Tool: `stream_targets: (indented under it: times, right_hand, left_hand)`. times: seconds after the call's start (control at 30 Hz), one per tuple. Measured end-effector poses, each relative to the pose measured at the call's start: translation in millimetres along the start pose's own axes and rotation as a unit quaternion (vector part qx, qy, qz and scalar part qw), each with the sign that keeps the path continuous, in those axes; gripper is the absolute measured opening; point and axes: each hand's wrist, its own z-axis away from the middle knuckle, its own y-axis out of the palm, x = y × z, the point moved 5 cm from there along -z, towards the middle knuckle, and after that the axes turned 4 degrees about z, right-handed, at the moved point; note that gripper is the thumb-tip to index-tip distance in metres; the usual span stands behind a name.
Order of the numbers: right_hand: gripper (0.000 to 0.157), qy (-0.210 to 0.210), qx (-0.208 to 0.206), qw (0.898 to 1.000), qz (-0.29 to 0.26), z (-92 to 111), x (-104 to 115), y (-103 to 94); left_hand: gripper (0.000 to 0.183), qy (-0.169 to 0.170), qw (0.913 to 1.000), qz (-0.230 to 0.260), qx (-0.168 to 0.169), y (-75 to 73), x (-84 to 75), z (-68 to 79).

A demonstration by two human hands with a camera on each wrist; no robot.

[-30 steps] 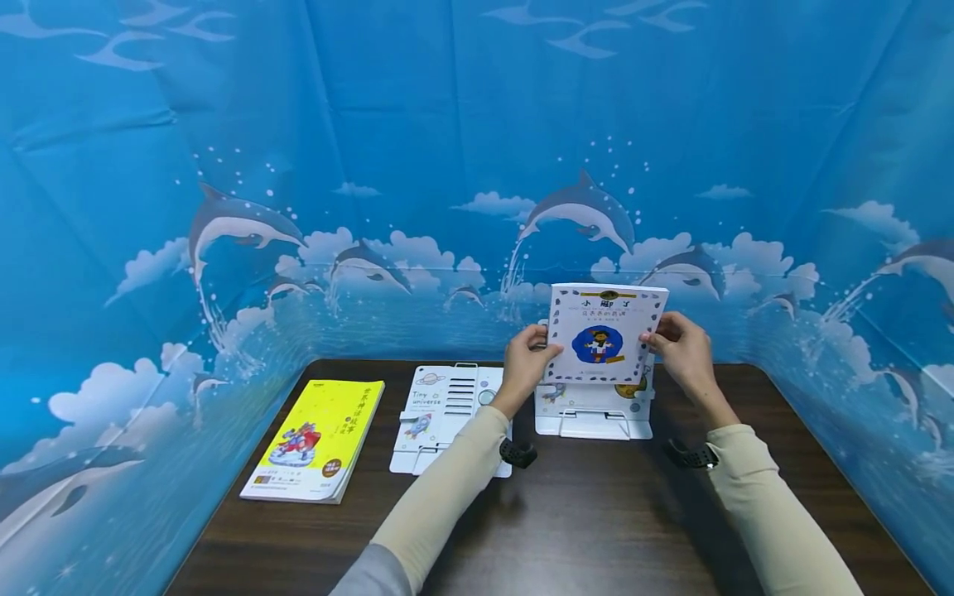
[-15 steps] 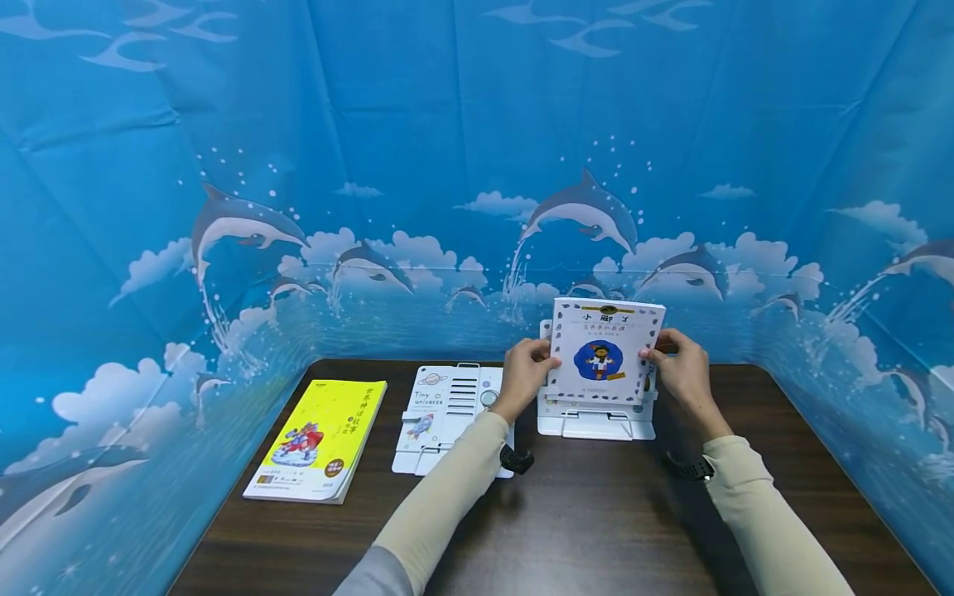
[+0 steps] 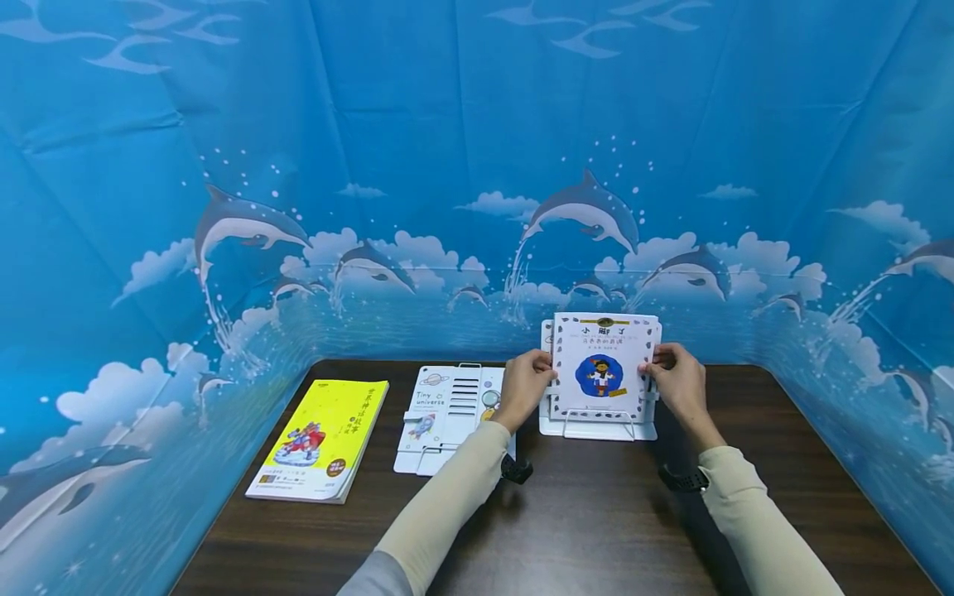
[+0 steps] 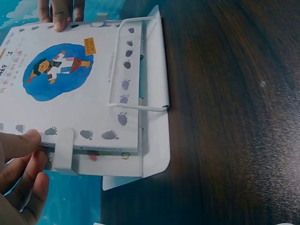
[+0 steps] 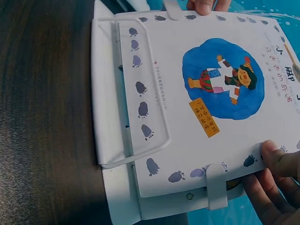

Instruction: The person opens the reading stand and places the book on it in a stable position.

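A white book (image 3: 605,356) with a blue circle and a child figure on its cover leans upright on a white book stand (image 3: 547,425). My left hand (image 3: 526,382) pinches the book's left edge, thumb on the cover. On the opposite edge my right hand (image 3: 679,382) does the same, its thumb (image 5: 277,157) on the cover and the other fingers behind. A wire holder (image 4: 114,70) crosses the front of the book's lower part. White side clips (image 5: 216,186) lap over the book's side edges.
Left of the stand, a second white book stand (image 3: 440,414) printed "Tiny universe" lies on the dark wooden table (image 3: 596,530), partly behind my left forearm. A thick yellow book (image 3: 320,439) lies at the far left. A blue dolphin curtain (image 3: 417,165) surrounds the table.
Both hands have lowered the white book onto the stand. Its bottom edge was above the wire holder and now sits behind it. The yellow book and second stand have stayed put.
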Motion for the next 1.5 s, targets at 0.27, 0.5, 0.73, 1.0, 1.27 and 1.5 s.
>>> stream_targets:
  times: [0.27, 0.5, 0.73, 1.0, 1.27, 1.5]
  right_hand:
    - [0.032, -0.008, -0.010, 1.000, 0.004, 2, 1, 2.1]
    - [0.033, -0.008, -0.002, 1.000, 0.013, 2, -2, 6.2]
    - [0.034, -0.011, 0.003, 1.000, 0.010, 4, -1, 5.2]
    - [0.029, -0.010, -0.047, 0.999, 0.001, 14, 1, -5.2]
    - [0.021, -0.026, -0.065, 0.997, -0.041, 45, 21, -4.6]
    - [0.013, -0.046, 0.002, 0.996, -0.073, 78, 42, 21.5]
  left_hand:
    - [0.015, -0.005, 0.9999, -0.012, -0.006, 0.5, 3.6, -1.5]
    - [0.012, -0.008, 0.9999, -0.011, -0.005, 1.5, 6.4, -1.6]
    - [0.011, -0.008, 0.9999, -0.014, -0.004, 2.3, 5.0, -2.3]
    - [0.006, -0.007, 0.9999, 0.010, -0.011, -10.1, 8.1, 5.9]
    - [0.007, 0.004, 0.9987, 0.048, -0.015, -45.5, 20.2, 19.4]
    - [0.006, -0.004, 0.9977, 0.063, -0.026, -82.5, 40.9, 37.4]
